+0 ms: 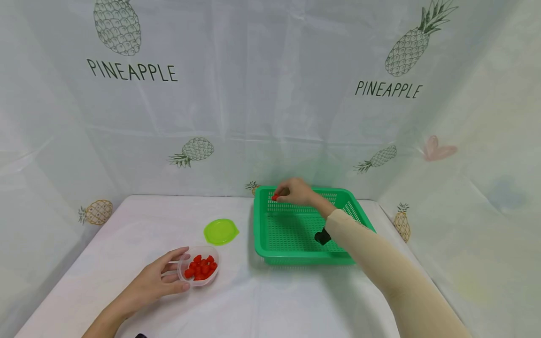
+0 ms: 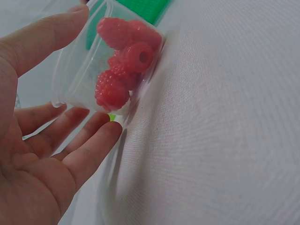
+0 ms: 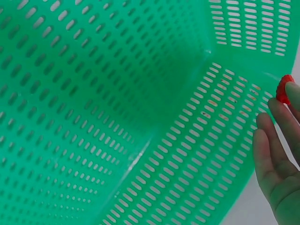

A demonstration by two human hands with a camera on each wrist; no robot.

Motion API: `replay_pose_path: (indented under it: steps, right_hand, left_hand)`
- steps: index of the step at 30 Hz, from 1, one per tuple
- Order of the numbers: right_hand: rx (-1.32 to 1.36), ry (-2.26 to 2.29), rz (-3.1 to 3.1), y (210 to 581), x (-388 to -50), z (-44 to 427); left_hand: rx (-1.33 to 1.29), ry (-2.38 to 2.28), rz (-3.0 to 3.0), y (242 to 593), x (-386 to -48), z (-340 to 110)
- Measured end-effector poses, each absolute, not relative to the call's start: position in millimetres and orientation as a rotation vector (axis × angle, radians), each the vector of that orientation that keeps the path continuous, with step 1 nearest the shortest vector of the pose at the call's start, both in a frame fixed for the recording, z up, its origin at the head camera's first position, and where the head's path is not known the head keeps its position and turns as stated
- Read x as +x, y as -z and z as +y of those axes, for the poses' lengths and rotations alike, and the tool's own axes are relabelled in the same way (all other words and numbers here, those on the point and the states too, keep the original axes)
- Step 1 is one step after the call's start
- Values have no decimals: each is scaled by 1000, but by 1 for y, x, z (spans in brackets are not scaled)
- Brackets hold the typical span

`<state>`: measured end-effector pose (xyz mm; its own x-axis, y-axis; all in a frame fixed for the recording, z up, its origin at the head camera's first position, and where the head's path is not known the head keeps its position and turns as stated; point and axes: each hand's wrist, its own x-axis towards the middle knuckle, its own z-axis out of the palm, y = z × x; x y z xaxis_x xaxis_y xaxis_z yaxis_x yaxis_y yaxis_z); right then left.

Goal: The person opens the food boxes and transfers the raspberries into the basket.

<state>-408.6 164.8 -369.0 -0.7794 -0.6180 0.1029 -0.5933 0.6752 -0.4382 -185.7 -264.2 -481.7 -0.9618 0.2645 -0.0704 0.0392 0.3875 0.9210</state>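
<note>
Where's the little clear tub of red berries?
In the head view, the clear tub stands on the table, left of the green basket and nearer than the lime-green lid, with the left hand at its side.

From above, the head view faces forward and down; close up, the left wrist view shares its cup (image 2: pixel 77 86), the right its basket (image 3: pixel 154 89).
</note>
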Motion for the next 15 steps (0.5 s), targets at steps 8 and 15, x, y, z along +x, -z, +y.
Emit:
replay_pose_path:
  steps: [8, 15]
  right_hand:
    - [-970, 721, 2802, 383, -412, 163]
    - [-961, 752, 2758, 394, -414, 162]
  left_hand:
    - [252, -1608, 2431, 479, -185, -265]
    - [266, -1616, 2425, 479, -184, -264]
